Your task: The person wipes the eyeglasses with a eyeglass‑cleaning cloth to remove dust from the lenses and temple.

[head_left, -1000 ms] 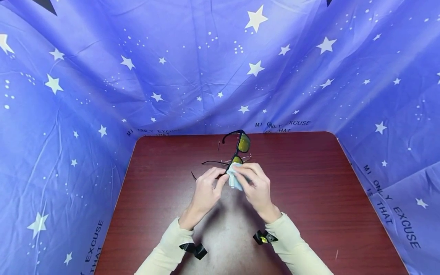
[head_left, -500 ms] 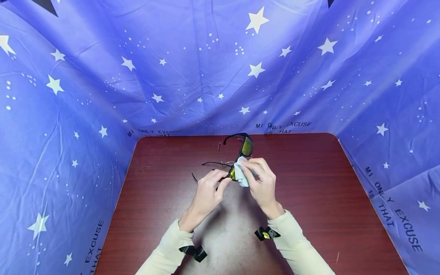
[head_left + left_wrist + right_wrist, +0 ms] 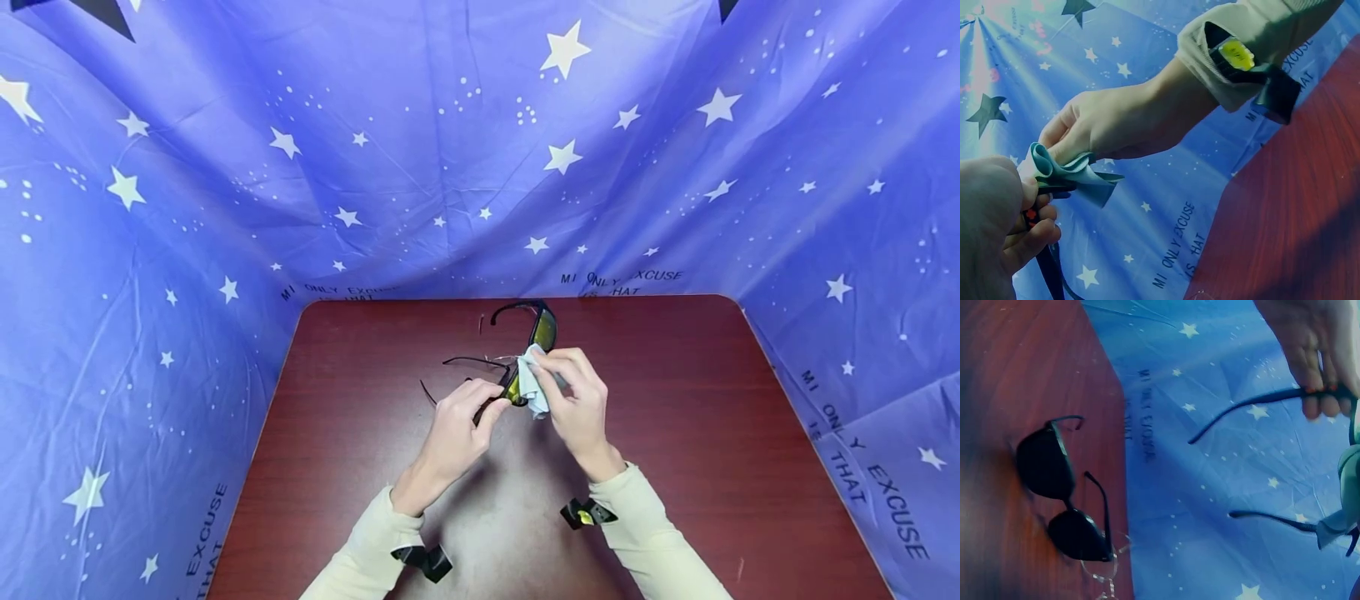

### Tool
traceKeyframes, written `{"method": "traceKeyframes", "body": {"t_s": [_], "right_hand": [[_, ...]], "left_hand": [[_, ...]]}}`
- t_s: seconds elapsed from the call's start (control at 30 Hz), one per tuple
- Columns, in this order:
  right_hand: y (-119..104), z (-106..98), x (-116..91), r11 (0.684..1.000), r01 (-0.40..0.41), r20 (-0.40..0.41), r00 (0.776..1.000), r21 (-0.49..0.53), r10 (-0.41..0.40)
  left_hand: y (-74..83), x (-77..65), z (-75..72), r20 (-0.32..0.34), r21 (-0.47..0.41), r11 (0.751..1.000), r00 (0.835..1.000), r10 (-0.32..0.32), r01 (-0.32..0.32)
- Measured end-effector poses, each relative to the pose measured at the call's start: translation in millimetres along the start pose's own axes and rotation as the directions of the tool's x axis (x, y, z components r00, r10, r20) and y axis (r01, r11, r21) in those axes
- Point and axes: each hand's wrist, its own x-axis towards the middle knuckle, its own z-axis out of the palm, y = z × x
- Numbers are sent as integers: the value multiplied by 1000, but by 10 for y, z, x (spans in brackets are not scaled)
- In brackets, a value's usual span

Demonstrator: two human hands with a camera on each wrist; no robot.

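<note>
My left hand (image 3: 457, 429) grips black-framed sunglasses (image 3: 543, 332) with yellow-tinted lenses, pinching them at the nearer end of the frame. They are held tilted, the far lens toward the back of the table. Between thumb and fingers, my right hand (image 3: 581, 400) pinches a folded light blue cloth (image 3: 531, 387), which overlaps the nearer lens and the middle of the frame. In the left wrist view the bunched cloth (image 3: 1075, 172) stands right at the left fingertips. One unfolded temple (image 3: 1260, 399) runs out from the left hand in the right wrist view.
On the reddish-brown table (image 3: 675, 417), a second pair of dark sunglasses (image 3: 1044, 464) lies near the edge, with thin wire-framed glasses (image 3: 1104, 567) beside it. Both are largely hidden behind the hands in the head view. Blue star-printed curtains (image 3: 420, 167) surround the table.
My right hand has moved slightly right with the cloth, baring more of the nearer yellow lens. The held sunglasses have shifted a little right and toward me. The left hand keeps its grip.
</note>
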Motion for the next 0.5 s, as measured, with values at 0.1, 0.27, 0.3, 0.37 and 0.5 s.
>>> {"method": "traceKeyframes", "body": {"t_s": [0.1, 0.27, 0.3, 0.37, 0.5], "right_hand": [[-28, 8, -80, 998, 64, 24, 998, -10, -64], [-79, 48, -197, 985, 171, 60, 984, -14, -170], [-76, 49, -193, 987, 163, 56, 985, -10, -162], [-57, 39, -160, 992, 123, 39, 992, -3, -123], [-11, 9, -88, 998, 56, 4, 998, 21, -56]], "left_hand": [[2, -17, 8, -15, 6, 1000, 1000, 9, -9], [-12, -17, 5, -20, 12, 1000, 1000, 13, -13], [-12, -13, 3, -20, 12, 1000, 1000, 19, -18], [-10, -6, -4, -20, 11, 999, 999, 32, -32], [4, 6, -10, -17, 7, 999, 999, 47, -47]]}}
